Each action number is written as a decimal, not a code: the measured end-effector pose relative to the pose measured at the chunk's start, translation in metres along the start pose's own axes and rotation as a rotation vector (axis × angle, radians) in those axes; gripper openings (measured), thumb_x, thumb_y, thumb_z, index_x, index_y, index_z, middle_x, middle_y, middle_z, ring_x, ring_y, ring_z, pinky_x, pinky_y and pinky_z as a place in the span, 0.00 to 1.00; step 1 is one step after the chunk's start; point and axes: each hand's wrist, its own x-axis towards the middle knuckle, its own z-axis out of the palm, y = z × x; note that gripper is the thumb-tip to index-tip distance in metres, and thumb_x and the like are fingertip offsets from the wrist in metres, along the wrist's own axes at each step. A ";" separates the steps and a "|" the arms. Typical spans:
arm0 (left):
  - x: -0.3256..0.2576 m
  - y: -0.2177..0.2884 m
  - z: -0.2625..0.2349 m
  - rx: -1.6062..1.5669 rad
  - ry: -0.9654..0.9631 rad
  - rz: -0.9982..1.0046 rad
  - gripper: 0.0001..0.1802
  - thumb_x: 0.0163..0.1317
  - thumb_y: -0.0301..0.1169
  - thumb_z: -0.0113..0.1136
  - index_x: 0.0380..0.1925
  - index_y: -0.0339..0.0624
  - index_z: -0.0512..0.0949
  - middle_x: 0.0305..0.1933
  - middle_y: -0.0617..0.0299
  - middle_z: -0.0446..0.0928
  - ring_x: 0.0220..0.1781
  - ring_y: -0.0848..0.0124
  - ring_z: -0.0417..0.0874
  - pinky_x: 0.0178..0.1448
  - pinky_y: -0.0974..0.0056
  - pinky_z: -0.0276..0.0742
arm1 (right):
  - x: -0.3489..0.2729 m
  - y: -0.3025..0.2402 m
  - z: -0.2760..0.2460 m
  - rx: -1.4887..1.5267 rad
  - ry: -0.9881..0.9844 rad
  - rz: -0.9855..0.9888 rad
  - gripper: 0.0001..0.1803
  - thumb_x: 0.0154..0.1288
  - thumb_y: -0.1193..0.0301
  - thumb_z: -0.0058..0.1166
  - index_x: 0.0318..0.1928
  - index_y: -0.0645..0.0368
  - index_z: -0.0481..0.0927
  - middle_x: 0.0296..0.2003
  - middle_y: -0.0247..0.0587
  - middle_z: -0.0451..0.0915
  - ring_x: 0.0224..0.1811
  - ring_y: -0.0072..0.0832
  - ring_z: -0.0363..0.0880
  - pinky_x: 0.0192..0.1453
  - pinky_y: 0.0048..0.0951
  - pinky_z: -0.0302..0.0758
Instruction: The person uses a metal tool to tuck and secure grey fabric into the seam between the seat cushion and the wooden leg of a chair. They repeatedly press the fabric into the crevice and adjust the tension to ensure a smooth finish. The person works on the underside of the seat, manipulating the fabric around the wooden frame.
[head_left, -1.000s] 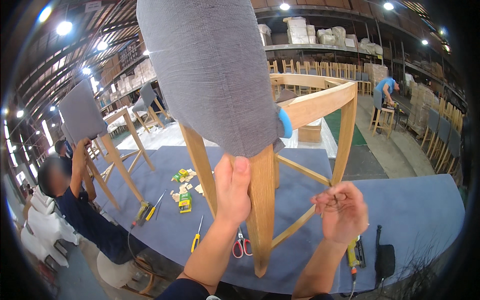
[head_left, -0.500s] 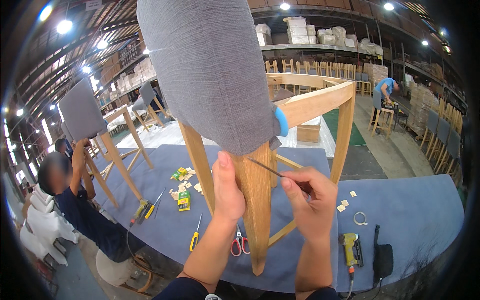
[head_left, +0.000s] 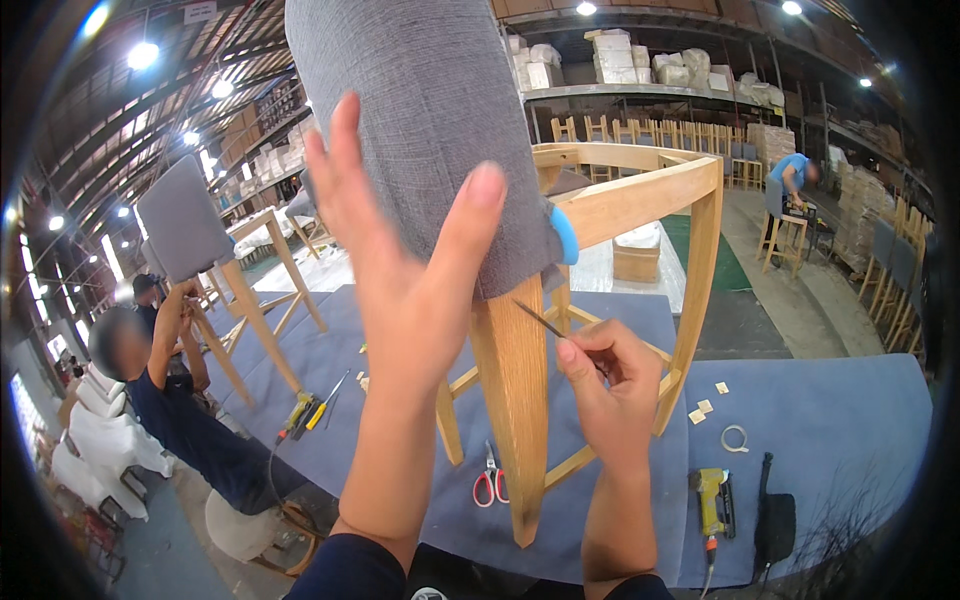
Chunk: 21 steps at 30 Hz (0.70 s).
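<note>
A wooden chair lies tipped on the blue-covered table, its grey upholstered back [head_left: 430, 110] raised toward me and one wooden leg [head_left: 515, 400] pointing down at me. My left hand [head_left: 400, 270] is lifted in front of the grey fabric, fingers spread, holding nothing. My right hand [head_left: 605, 385] pinches a thin dark metal tool [head_left: 540, 320], its tip touching the leg just under the fabric edge. A blue tab [head_left: 565, 235] sticks out at the fabric's right edge.
Red-handled scissors [head_left: 488, 485], a yellow power tool [head_left: 712, 500], a tape ring [head_left: 735, 438] and small wood chips [head_left: 705, 405] lie on the blue table cover [head_left: 860, 440]. A person at left [head_left: 170, 400] works on another grey-backed chair [head_left: 185, 220]. Another person [head_left: 795, 180] stands far right.
My left hand has let go of the chair leg and risen, fingers spread, in front of the fabric. My right hand brought the thin tool up to the leg.
</note>
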 end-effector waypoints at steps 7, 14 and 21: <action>-0.006 -0.011 0.005 -0.283 -0.204 -0.025 0.65 0.59 0.35 0.76 0.85 0.42 0.39 0.85 0.42 0.44 0.88 0.52 0.45 0.87 0.50 0.42 | 0.010 -0.001 -0.001 0.198 -0.047 0.070 0.08 0.71 0.78 0.67 0.34 0.66 0.82 0.27 0.26 0.78 0.29 0.09 0.70 0.31 0.16 0.63; -0.051 0.003 0.015 -0.518 0.072 -0.384 0.64 0.60 0.33 0.77 0.84 0.50 0.39 0.80 0.46 0.52 0.80 0.52 0.61 0.80 0.50 0.62 | 0.015 -0.004 0.003 0.338 -0.115 0.097 0.09 0.73 0.77 0.67 0.33 0.65 0.82 0.28 0.27 0.81 0.31 0.08 0.72 0.31 0.16 0.65; -0.072 0.010 0.025 -0.709 0.095 -0.671 0.41 0.79 0.49 0.58 0.79 0.55 0.46 0.70 0.49 0.70 0.65 0.57 0.81 0.62 0.52 0.84 | 0.020 -0.003 0.006 0.389 -0.155 0.114 0.10 0.72 0.77 0.68 0.34 0.62 0.79 0.30 0.27 0.81 0.32 0.09 0.72 0.35 0.17 0.66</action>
